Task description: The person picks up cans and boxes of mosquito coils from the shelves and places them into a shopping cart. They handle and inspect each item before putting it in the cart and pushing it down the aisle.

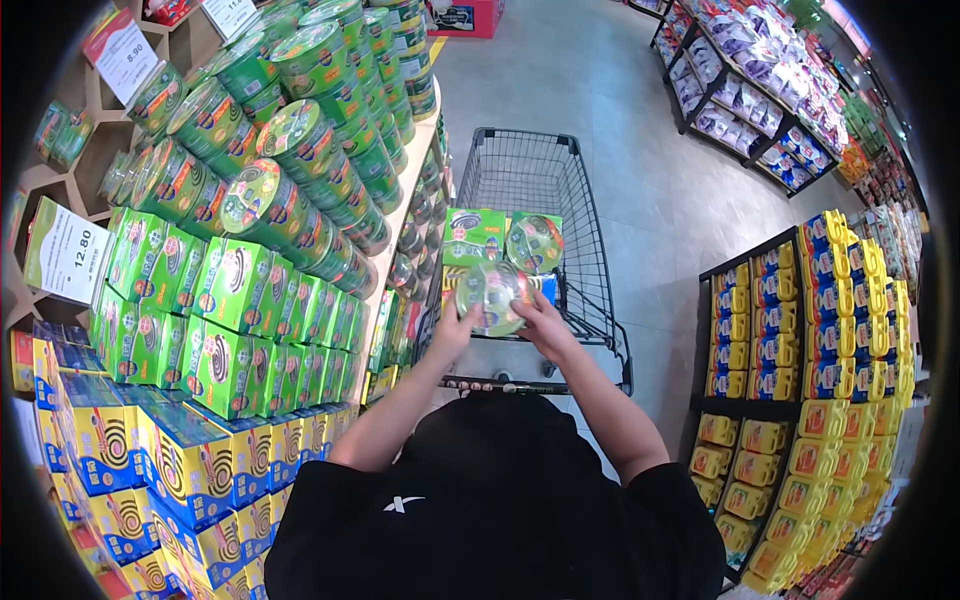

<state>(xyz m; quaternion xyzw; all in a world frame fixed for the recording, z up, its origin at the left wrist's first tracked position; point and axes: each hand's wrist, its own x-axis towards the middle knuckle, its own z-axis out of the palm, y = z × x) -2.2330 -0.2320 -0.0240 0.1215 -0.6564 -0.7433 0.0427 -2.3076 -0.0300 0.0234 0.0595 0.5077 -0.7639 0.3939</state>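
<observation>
Both my hands hold a round green tin over the near end of a wire shopping cart. My left hand grips its left edge and my right hand grips its right edge. Inside the cart lie a green box and another round tin, with a blue item partly hidden under the held tin.
To the left, a shelf carries stacked round green tins, green boxes and blue-and-yellow boxes, with price cards. On the right stands a rack of yellow packs. Grey floor runs ahead past the cart.
</observation>
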